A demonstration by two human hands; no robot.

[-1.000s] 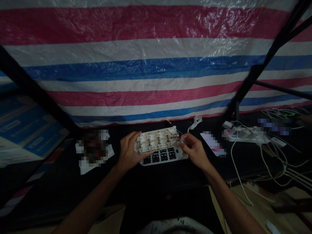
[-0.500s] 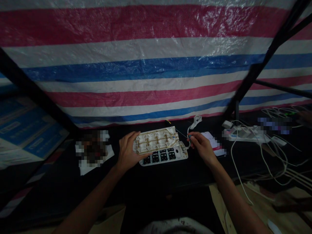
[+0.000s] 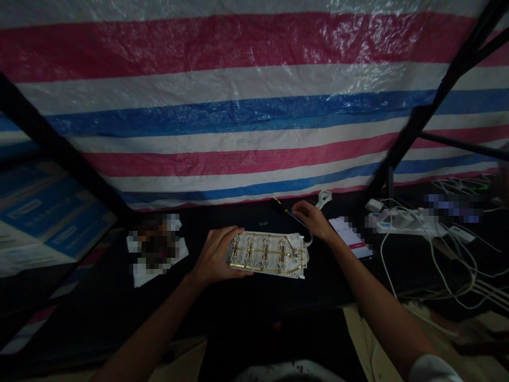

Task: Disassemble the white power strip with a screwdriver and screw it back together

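My left hand [image 3: 218, 254] grips the left end of a white power strip housing [image 3: 274, 245], its inner side facing up. Brass contact strips run along it, and a small blue spot shows near its right end. Beyond the housing lies a screwdriver [image 3: 280, 205] with a black and yellow handle. My right hand [image 3: 312, 218] is over its thin shaft, fingertips closed together at the shaft near the handle. A white cord [image 3: 325, 198] is bundled behind my right hand. Several tiny pieces [image 3: 263, 224], perhaps screws, lie behind the housing.
A phone [image 3: 350, 236] lies right of my right hand. Further right stands another white power strip [image 3: 392, 220] with tangled cables. Left of my left hand is a blurred-out item on white paper [image 3: 181, 252]. Dark frame poles [image 3: 413, 127] flank the striped sheet [image 3: 254, 132] behind the table.
My left hand has brought the brass-lined housing nearer and lower, over the socket-hole part, which is now hidden. My right hand has moved from the cord end up and left to the screwdriver.
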